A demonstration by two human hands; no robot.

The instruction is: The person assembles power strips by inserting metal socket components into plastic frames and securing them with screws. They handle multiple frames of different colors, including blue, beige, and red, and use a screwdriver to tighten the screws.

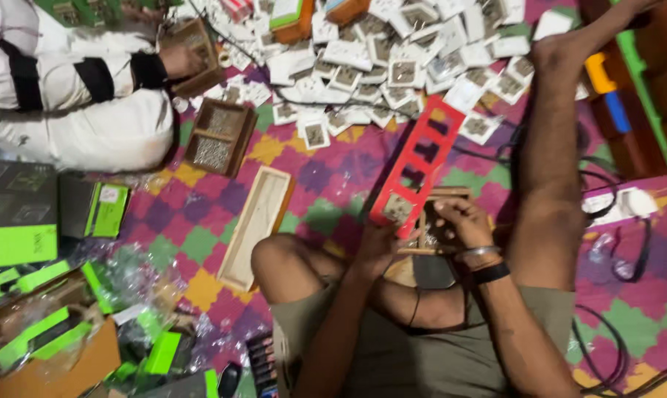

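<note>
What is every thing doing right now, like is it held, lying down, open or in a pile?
Long red plastic frame: held, tilted.
Left hand: gripping the frame's lower end.
Right hand: on the small wooden box.
Long empty wooden tray: lying open.
White switch pieces: piled.

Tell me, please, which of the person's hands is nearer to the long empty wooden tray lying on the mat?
The left. The left hand grips the lower end of the red frame, just right of the wooden tray. The right hand sits farther right, on the small wooden box behind the frame.
</note>
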